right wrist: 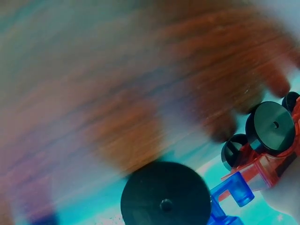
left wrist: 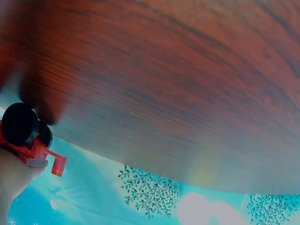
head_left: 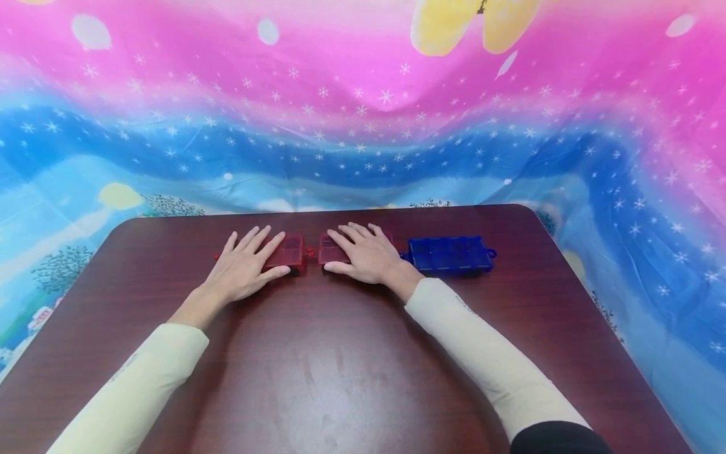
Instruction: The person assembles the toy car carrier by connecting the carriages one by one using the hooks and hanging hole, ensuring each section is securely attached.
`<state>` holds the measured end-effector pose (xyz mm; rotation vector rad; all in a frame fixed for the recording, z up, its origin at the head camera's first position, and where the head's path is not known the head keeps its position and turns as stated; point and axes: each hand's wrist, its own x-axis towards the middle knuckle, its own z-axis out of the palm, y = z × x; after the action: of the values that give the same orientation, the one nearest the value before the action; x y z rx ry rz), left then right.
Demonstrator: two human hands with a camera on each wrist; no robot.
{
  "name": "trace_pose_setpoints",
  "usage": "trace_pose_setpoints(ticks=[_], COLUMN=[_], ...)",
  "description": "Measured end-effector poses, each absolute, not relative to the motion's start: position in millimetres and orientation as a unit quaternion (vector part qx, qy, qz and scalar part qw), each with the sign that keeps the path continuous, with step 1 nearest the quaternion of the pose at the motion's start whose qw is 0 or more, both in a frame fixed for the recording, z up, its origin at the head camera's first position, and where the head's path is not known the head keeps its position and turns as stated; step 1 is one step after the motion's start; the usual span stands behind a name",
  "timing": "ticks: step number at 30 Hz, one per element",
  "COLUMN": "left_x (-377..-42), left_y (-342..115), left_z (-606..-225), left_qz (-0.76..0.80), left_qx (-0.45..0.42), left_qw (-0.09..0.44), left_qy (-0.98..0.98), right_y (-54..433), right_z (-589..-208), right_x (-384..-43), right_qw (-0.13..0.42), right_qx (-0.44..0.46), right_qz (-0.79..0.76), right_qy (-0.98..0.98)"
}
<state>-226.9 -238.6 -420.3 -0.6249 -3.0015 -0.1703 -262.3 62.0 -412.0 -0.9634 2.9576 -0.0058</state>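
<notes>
In the head view, my left hand (head_left: 241, 268) lies with spread, straight fingers over a see-through red toy wagon (head_left: 290, 249). My right hand (head_left: 368, 255), also with straight fingers, rests over a second red toy wagon (head_left: 329, 249) just to the right. Between the two wagons shows a small red coupling (head_left: 309, 251); whether it links them I cannot tell. A blue toy wagon (head_left: 450, 254) stands right of my right hand, in line with the red ones. The right wrist view shows black wheels (right wrist: 271, 127) and a blue hook (right wrist: 239, 190) close to the red wagon's end.
The wagons stand near the far edge of a dark brown wooden table (head_left: 334, 353). Behind it and along the sides hangs a pink and blue patterned cloth (head_left: 363, 126). A red hook (left wrist: 57, 164) projects from the left wagon's outer end in the left wrist view.
</notes>
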Motion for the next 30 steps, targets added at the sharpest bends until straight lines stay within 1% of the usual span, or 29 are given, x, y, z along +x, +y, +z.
trace_pose_setpoints(ticks=[30], left_x=[-223.2], left_y=[-242.4], left_z=[-411.6], left_qz=[-0.053], left_qx=[-0.190], left_qw=[0.017], left_qy=[-0.980], right_y=[58.0], right_z=[-403.8], right_x=[-261.4], right_qw=[0.025], right_qx=[-0.308], right_qz=[-0.007], right_qy=[0.951])
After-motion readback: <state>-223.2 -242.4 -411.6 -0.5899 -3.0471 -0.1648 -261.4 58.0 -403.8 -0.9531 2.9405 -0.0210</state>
